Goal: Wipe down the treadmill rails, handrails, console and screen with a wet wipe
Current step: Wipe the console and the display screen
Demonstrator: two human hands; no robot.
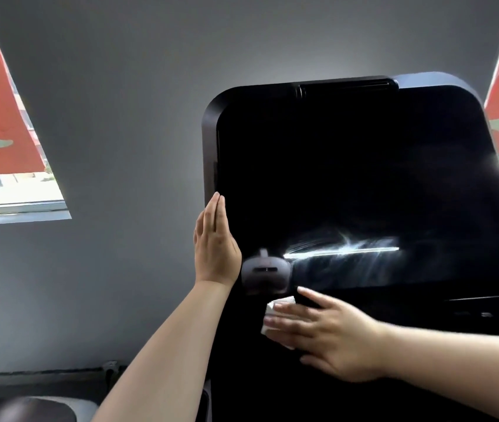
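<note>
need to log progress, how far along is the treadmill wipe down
Done: only smeared streaks on the lower screen suggest a pass there. In hand: the right hand presses the wet wipe flat against the screen's lower part, while the left hand braces its left edge. Left: the upper screen shows no streaks; rails and handrails are out of view.

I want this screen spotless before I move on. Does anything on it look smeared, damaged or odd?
Streaky smears cross the lower screen, catching light above the wipe under the right hand. No cracks visible.
</note>
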